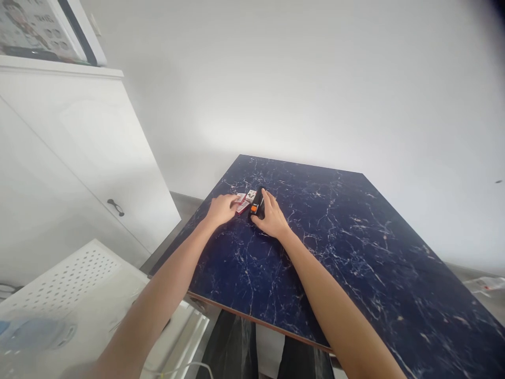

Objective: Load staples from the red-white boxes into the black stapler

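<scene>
On the dark blue marbled table (315, 231), my right hand (272, 215) grips a black stapler (256, 202) with an orange patch near its close end. Its thumb is at the close end and its fingers reach along the right side. My left hand (221, 209) has its fingers bent around the left edge of a small red-and-white box (240, 198). Another red-and-white box (242, 207) lies against it, close to the stapler. A small white box (251, 196) with dark print sits just behind, touching or nearly touching the stapler. My fingers partly cover these things.
A white cabinet (79, 158) with a dark handle stands to the left. Below it is a white perforated surface (74, 273) with a clear plastic bottle (39, 331). The white wall (295, 79) rises behind the table. Clear plastic packaging (485, 285) lies at the far right.
</scene>
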`<state>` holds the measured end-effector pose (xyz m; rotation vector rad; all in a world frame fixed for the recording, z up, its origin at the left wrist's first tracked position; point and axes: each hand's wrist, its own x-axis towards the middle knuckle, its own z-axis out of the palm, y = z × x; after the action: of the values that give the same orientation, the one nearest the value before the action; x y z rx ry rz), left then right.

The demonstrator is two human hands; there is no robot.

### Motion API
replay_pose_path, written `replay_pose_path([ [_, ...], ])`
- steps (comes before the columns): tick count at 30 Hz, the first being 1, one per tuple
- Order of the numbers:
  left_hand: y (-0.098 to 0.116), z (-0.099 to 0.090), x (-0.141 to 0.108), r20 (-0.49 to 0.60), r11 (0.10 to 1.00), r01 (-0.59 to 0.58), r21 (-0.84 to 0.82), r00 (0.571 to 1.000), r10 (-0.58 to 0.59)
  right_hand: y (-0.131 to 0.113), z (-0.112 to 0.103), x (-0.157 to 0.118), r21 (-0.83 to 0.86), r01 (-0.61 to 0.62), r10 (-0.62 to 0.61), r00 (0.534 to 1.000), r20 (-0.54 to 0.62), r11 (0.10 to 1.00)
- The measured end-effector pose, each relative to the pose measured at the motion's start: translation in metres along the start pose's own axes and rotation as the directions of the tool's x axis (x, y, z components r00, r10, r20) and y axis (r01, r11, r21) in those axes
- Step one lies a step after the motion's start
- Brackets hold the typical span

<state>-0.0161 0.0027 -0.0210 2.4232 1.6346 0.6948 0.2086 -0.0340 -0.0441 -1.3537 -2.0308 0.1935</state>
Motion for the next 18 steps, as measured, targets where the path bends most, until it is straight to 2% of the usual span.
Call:
replay_pose_path([
  [3, -0.006, -0.001, 0.001, -0.063, 0.998, 0.047, 0.042, 0.997, -0.044, -0.001, 0.001, -0.001, 0.004, -0.005, 0.005, 1.0, 0.007, 1.0],
  [8, -0.009, 0.006, 0.002, -0.046, 0.996, 0.068, 0.055, 0.997, -0.066, 0.006, 0.0, 0.004, 0.107, -0.075, 0.067, 0.995, 0.075, 0.991],
  [12, -0.013, 0.013, 0.005, -0.089, 0.983, 0.182, 0.035, 0.98, -0.179, 0.025, -0.005, 0.025, 0.316, -0.136, 0.091, 0.984, 0.153, 0.939],
  [15, -0.012, 0.014, 0.004, -0.067, 0.993, 0.114, 0.036, 0.991, -0.112, 0.039, -0.005, 0.043, 0.499, -0.255, 0.187, 0.965, 0.183, 0.828],
  [16, -0.01, 0.014, 0.003, -0.04, 0.996, 0.069, 0.049, 0.997, -0.067, 0.042, -0.003, 0.047, 0.511, -0.285, 0.214, 0.957, 0.194, 0.811],
  [18, -0.005, 0.012, 0.002, 0.013, 0.996, 0.002, 0.088, 1.0, -0.003, 0.044, 0.0, 0.051, 0.468, -0.291, 0.226, 0.955, 0.191, 0.834],
])
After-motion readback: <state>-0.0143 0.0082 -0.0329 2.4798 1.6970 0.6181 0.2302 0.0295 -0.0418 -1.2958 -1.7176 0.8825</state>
